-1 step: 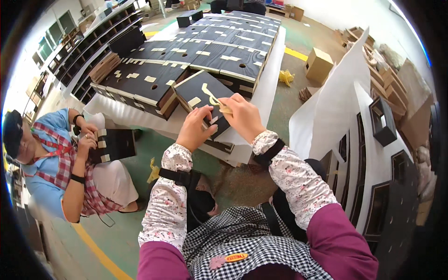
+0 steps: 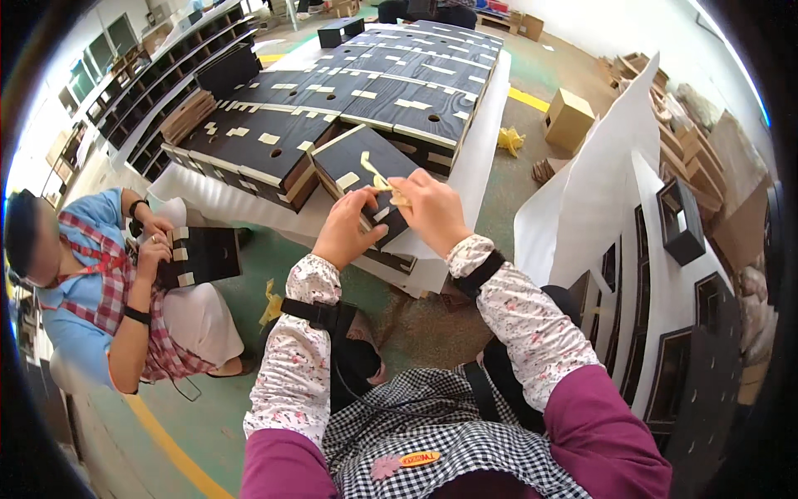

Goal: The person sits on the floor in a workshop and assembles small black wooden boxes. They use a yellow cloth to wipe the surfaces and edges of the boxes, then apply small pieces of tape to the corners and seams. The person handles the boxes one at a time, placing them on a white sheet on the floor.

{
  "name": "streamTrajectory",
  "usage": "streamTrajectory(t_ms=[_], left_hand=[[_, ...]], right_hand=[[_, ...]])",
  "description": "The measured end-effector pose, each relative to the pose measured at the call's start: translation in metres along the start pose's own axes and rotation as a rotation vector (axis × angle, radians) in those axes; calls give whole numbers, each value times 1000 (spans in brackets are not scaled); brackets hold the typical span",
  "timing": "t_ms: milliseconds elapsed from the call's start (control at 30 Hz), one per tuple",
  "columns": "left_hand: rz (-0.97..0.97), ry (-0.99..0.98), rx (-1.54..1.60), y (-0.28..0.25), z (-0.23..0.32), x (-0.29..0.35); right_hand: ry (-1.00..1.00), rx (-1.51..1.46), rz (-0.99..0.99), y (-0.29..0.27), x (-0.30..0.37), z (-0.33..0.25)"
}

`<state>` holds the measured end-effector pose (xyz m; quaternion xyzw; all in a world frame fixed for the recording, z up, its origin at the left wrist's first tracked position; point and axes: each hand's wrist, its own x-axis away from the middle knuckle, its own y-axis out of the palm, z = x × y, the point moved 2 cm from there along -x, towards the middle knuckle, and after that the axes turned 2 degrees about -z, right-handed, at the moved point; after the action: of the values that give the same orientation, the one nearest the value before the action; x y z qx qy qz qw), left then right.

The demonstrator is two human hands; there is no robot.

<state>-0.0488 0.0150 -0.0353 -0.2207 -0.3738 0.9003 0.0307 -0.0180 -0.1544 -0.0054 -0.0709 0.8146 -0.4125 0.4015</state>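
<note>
A black wood-grain box [image 2: 353, 151] with cream tape pieces sits tilted at the near edge of the table, in front of my hands. My left hand [image 2: 342, 231] is curled over its near side, thumb and fingers apart on the surface, its upper fingertips close to the other hand. Pinched in my right hand [image 2: 434, 209] is a crumpled strip of masking tape [image 2: 366, 163], whose loose end sticks up over the box. The box's underside and part of its right side are hidden by my hands.
Rows of taped black boxes [image 2: 391, 83] cover the table behind. At left a seated co-worker [image 2: 100, 291] handles another black box [image 2: 218, 254]. White foam sheet [image 2: 573, 183] and a black shelf unit [image 2: 706, 366] stand at right; a carton [image 2: 568, 116] lies beyond.
My left fingertips have shifted slightly up and right, closer to the tape. My right hand has moved a little left; the box stays put.
</note>
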Motion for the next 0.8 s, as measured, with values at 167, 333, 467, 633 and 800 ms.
streamTrajectory(t_ms=[167, 333, 467, 633, 800], left_hand=[[56, 30, -240, 4, -5, 4], [67, 34, -233, 5, -9, 4], [116, 79, -276, 10, -11, 2], [176, 70, -340, 24, -2, -6], [194, 84, -365, 26, -4, -5]], right_hand=[[-181, 279, -96, 25, 20, -6], [-354, -143, -356, 11, 43, -28], [1, -204, -100, -22, 24, -19], [-95, 335, -217, 15, 7, 7], [-81, 224, -292, 15, 34, -4]])
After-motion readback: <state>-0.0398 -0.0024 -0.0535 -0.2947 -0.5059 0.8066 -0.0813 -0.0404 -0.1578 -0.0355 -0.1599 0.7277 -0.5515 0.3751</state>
